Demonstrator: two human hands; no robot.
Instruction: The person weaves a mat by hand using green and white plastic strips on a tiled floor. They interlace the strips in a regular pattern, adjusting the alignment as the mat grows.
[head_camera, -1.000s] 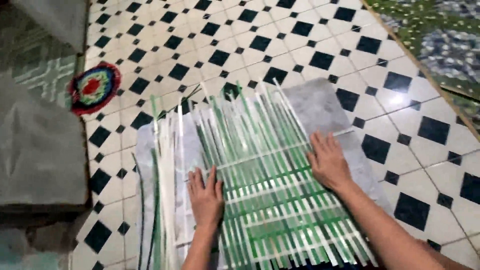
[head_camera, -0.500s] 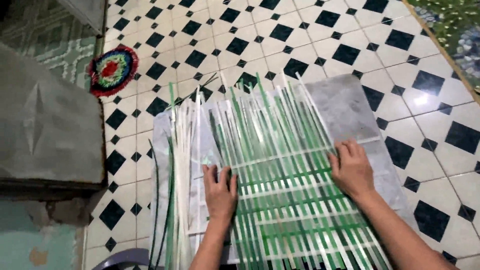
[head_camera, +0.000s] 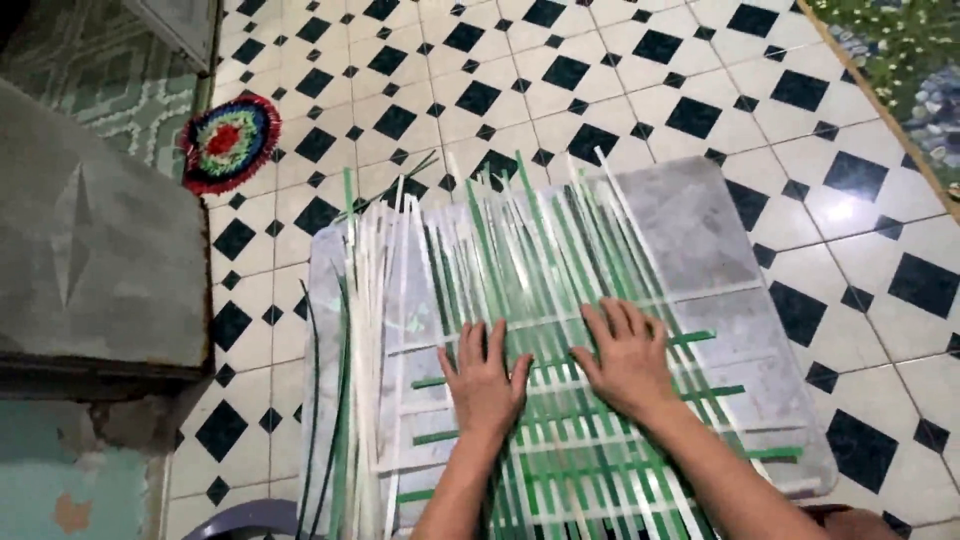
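Both hands lie flat, fingers spread wide, gripping nothing — the left hand and the right hand press side by side on the woven mat, which sits in the near middle of the view on a grey board.

The risk I see is slippage: the strips are thin, flat and glossy, so a palm sliding sideways could push the crosswise bands out of line and open gaps in the weave. The free ends fanning out on the far side are held by nothing and could splay or cross each other. The loose bundle of strips on the left, touching the mat's edge, could get dragged in and tangle.

The strips look like plastic or coated ribbon, white and green, long and narrow, crossing at right angles in the near part. The board is smooth, dull grey, with rounded corners. Under it lies a hard, shiny tiled floor — white with black diamonds. A round multicoloured pad lies far left.
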